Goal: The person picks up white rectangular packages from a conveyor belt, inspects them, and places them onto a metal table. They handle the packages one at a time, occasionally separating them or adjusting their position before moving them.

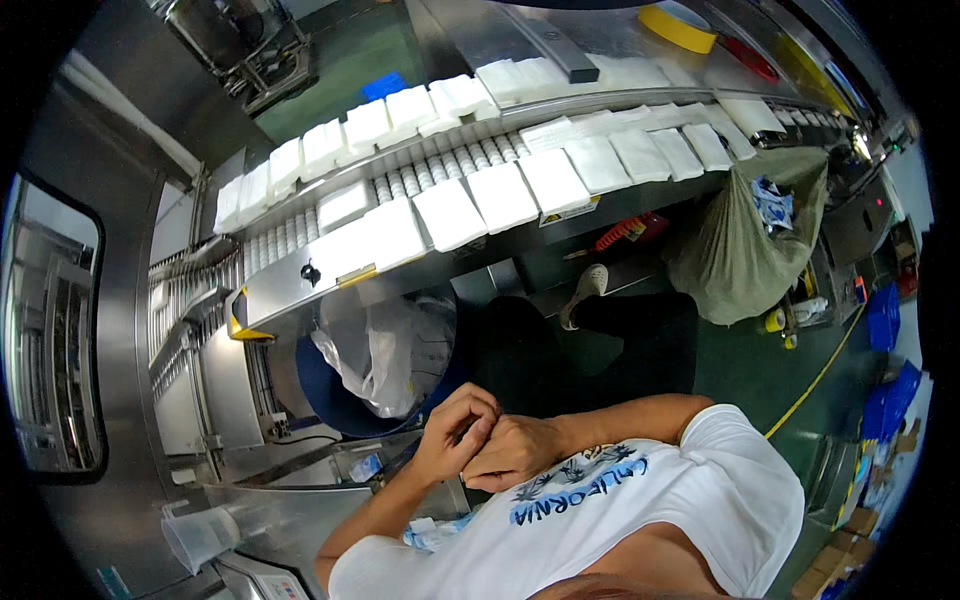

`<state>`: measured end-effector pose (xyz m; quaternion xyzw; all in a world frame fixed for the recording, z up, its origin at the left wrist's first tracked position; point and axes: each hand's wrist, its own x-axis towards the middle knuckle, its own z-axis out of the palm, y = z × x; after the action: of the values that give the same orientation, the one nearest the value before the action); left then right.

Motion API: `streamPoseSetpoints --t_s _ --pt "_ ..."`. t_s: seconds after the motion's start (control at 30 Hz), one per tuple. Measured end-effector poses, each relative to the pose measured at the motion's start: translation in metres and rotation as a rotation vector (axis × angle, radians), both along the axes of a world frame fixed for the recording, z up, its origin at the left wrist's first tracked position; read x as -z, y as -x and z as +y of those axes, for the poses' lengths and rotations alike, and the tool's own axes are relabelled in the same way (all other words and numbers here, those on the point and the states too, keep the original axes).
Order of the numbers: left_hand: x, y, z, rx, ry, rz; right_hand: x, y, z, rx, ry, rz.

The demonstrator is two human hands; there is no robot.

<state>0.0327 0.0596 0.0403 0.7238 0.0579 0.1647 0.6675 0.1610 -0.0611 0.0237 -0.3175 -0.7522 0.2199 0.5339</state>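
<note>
My left hand (pixel 455 437) and my right hand (pixel 516 452) meet in front of my chest. Both are closed, with the fingers curled and the knuckles touching. Anything inside them is hidden, and nothing sticks out. Beyond them, folded white sheets (pixel 503 196) lie in a row along the near metal ledge of a roller conveyor (pixel 445 165). A second row of white stacks (pixel 325 147) lines its far rail. Nearest to my left hand stands a blue bin (pixel 322 385) with a clear plastic bag (pixel 375 350) in it.
A green cloth sack (pixel 740 255) with scraps hangs at the conveyor's right. Yellow tape (pixel 678 27) lies on the back metal table. A steel machine with a window (pixel 50 330) stands left, above a translucent jug (pixel 200 535). Blue bins (pixel 885 400) line the right side.
</note>
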Motion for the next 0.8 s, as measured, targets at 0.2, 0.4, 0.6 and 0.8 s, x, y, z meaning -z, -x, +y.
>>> streamPoseSetpoints --t_s 0.2,0.4,0.6,0.8 --pt "-0.001 0.0 -0.001 0.065 0.029 -0.009 -0.006 0.001 0.004 -0.059 -0.044 -0.009" --pt "0.001 -0.004 -0.004 0.033 -0.011 0.04 -0.006 -0.005 0.0 -0.036 -0.049 -0.025" --pt "0.012 0.001 -0.006 -0.009 0.063 0.058 -0.012 -0.016 -0.002 0.025 -0.032 -0.113" --pt "0.009 -0.006 -0.011 -0.004 0.223 -0.027 -0.012 -0.016 0.004 0.026 -0.047 -0.089"
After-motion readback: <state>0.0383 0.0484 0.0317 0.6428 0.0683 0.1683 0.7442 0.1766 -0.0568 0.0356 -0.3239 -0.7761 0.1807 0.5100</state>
